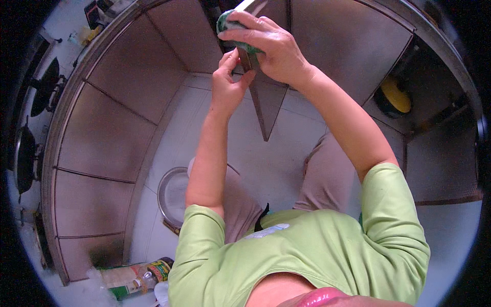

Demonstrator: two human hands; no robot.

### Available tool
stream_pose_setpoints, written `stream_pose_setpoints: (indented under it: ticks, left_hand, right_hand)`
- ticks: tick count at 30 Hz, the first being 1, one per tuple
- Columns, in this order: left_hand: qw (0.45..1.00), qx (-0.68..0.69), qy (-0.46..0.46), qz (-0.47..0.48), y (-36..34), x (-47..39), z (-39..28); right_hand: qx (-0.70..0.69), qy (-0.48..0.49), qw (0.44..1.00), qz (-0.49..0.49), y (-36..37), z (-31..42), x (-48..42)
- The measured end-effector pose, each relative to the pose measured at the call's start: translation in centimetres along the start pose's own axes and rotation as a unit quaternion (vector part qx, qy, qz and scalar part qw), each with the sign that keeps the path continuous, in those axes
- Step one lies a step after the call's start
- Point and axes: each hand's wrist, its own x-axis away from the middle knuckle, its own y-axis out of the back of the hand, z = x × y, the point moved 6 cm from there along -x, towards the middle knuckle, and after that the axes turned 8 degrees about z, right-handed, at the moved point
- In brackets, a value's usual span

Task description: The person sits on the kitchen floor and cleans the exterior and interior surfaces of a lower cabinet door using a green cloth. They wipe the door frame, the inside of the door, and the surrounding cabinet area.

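Note:
A green cloth or scrubbing pad (226, 22), wet with whitish suds, is under my right hand (279, 44). That hand presses it around the upper part of an open cabinet door (259, 105), seen nearly edge-on. Lower on the same door edge, my left hand (232, 84) pinches the panel between thumb and fingers. The door narrows toward a corner that hangs over the tiled floor (280, 153). My right palm and the pad hide part of the door's upper end.
Brown cabinet fronts (107, 130) run along the left below a counter with a gas stove (46, 88). A metal basin (163, 192) stands on the floor by my left knee. Bottles (153, 272) lie lower left. Inside an open cabinet at right is a yellow round container (397, 96).

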Motion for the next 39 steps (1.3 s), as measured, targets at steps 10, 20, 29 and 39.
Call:
stream_pose_setpoints:
  ticks: [10, 20, 29, 39]
  left_hand:
    - [0.891, 0.451, 0.037, 0.049, 1.1, -0.5, 1.2]
    - [0.877, 0.478, 0.054, -0.007, 1.7, 0.0, 3.3]
    - [0.847, 0.528, 0.048, -0.043, 1.8, 0.6, 4.7]
    - [0.855, 0.517, 0.019, -0.047, 2.0, 0.3, 4.8]
  right_hand:
    - [0.141, 0.042, 0.984, 0.102, -3.7, -0.4, 3.3]
    - [0.231, 0.08, 0.96, 0.135, -2.9, 0.8, 0.8]
    - [0.201, 0.086, 0.953, 0.209, -7.9, 1.4, 7.1]
    - [0.232, 0.051, 0.965, 0.11, -3.7, 1.4, -2.2]
